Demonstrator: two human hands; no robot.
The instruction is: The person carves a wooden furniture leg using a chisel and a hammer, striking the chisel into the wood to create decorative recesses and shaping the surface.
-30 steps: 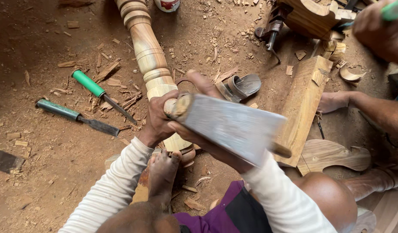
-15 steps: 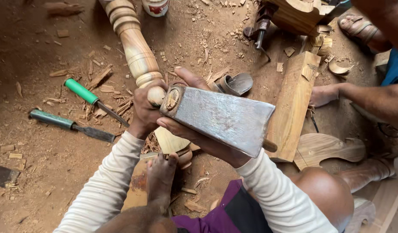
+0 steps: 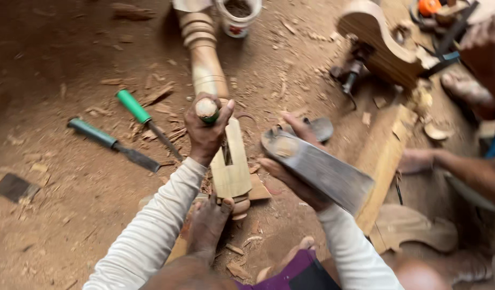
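Note:
My left hand [image 3: 205, 133] grips a chisel with a green handle [image 3: 207, 110], held upright over the squared end [image 3: 231, 167] of a turned wooden post [image 3: 207, 62] that lies on the dirt floor. My right hand [image 3: 290, 172] holds a long worn wooden mallet block [image 3: 320, 171], raised to the right of the chisel and apart from it. My bare foot [image 3: 209, 223] presses on the near end of the post.
Two more chisels, a green-handled chisel [image 3: 145, 121] and a teal-handled chisel [image 3: 109, 142], lie on the floor to the left. A white pot [image 3: 237, 16] stands at the top. Another person's hand [image 3: 419, 160] rests on a plank [image 3: 384, 161] at right, near carved wooden pieces [image 3: 376, 43].
The mallet block has swung away to the right, off the chisel's top. The chisel handle now shows in my left hand. The view has shifted so the post sits lower.

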